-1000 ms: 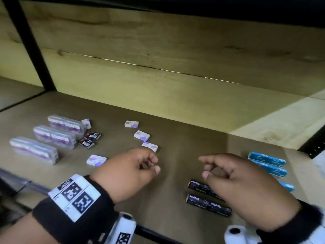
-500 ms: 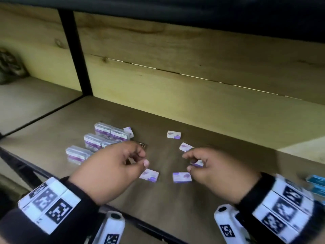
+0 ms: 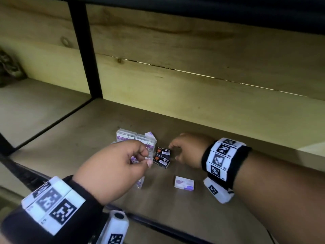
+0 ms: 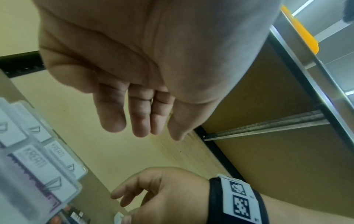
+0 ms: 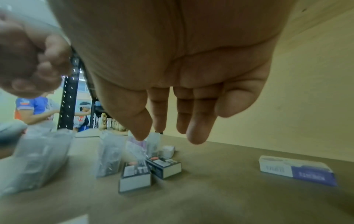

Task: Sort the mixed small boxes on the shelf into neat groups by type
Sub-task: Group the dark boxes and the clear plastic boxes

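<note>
Two small black boxes (image 3: pixel 163 151) (image 5: pixel 135 175) lie side by side on the wooden shelf (image 3: pixel 202 217). My right hand (image 3: pixel 173 153) (image 5: pixel 168 134) hovers just right of them, fingers straight and holding nothing. Several clear cases with purple labels (image 3: pixel 136 138) (image 4: pixel 34 166) stand to their left. My left hand (image 3: pixel 147 157) (image 4: pixel 143 133) hangs over these cases with loosely curled fingers and an empty palm. A white and purple box (image 3: pixel 184 183) (image 5: pixel 295 169) lies alone nearer the front. Another such box (image 3: pixel 140 182) peeks out under my left hand.
A black upright post (image 3: pixel 84 50) splits this bay from the one on the left. The wooden back wall (image 3: pixel 211 103) stands close behind the boxes. A dark rail (image 3: pixel 158 224) runs along the shelf's front edge. People (image 5: pixel 36 109) stand far off beyond the rack.
My view has swung left. The right hand moved left from the white and purple boxes to the black boxes. The left hand shifted over the clear cases.
</note>
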